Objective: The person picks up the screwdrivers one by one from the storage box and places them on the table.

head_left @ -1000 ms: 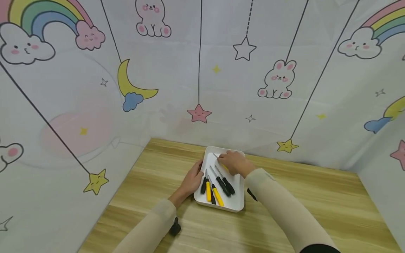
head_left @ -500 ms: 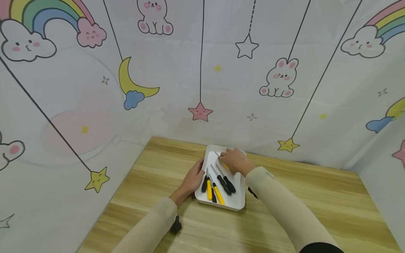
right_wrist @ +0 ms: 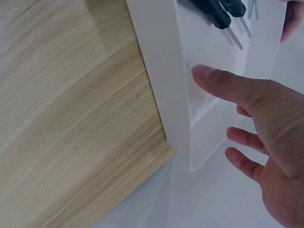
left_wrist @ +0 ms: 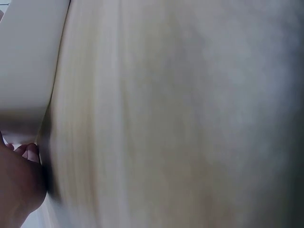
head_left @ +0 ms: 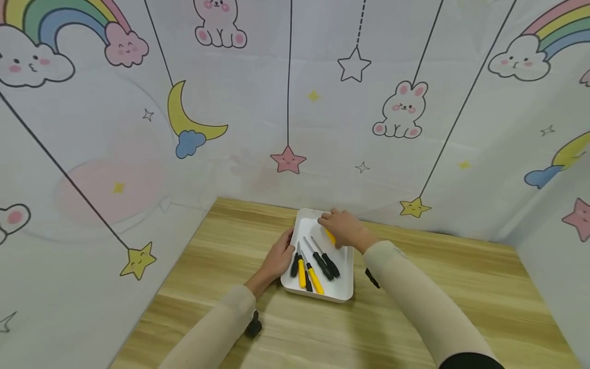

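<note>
A white rectangular tray (head_left: pixel 341 293) stands at the table's back edge. My left hand (head_left: pixel 279 256) grips its left side, thumb at the rim; in the left wrist view the hand (left_wrist: pixel 19 180) shows at the tray's edge. My right hand (head_left: pixel 344 228) reaches over the tray's far right part and holds a yellow-handled screwdriver (head_left: pixel 330 236), mostly hidden under it. In the right wrist view the thumb of this hand (right_wrist: pixel 270 118) extends over the tray floor. Several screwdrivers lie in the tray, with black handles (head_left: pixel 323 266) and yellow handles (head_left: pixel 315 279), shafts pointing away.
The wood-grain table (head_left: pixel 221 256) extends to both sides of the tray. A white cloth wall (head_left: pixel 258 128) printed with stars and rabbits rises right behind its back edge. A dark wrist device (head_left: pixel 253 325) hangs under the left sleeve.
My right hand has shifted slightly up and away, and the screwdriver shaft seen before by its fingers no longer shows. The left hand keeps its grip on the tray; the head view has shifted slightly.
</note>
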`<state>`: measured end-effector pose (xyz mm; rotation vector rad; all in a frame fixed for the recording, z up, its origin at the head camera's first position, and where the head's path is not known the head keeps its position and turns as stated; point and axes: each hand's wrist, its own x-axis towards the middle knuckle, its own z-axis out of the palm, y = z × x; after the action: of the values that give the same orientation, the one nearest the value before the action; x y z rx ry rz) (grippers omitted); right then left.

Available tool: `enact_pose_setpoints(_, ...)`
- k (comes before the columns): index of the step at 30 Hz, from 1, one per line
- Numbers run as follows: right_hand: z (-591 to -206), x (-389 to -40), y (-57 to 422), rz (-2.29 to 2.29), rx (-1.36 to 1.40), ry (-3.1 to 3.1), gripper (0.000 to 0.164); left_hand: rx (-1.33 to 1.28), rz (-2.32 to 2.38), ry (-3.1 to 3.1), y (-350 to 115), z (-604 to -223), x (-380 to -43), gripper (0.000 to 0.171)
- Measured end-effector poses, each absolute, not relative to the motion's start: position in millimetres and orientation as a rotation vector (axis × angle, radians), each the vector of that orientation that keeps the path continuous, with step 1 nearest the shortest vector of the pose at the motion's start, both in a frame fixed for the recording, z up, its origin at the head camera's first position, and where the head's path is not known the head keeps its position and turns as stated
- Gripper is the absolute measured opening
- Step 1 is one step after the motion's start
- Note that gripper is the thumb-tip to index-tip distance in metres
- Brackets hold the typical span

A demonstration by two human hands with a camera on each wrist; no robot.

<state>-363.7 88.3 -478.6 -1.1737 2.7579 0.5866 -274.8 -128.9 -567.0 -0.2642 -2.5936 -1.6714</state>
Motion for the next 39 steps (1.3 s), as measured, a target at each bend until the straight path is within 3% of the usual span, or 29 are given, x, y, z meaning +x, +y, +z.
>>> enact_pose_setpoints(19,-454.5,-349.6,99.1,0.181,-1.142,2.779,0.097,-0.267,-1.697,-2.585,-129.9,-564.4,-276.2,0.059)
enact_pose_setpoints(39,-445.6,-331.7,104.0,0.115,-1.196,2.81,0.1,-0.268,-1.674,-2.597,-128.5,-565.7,-275.3,0.059)
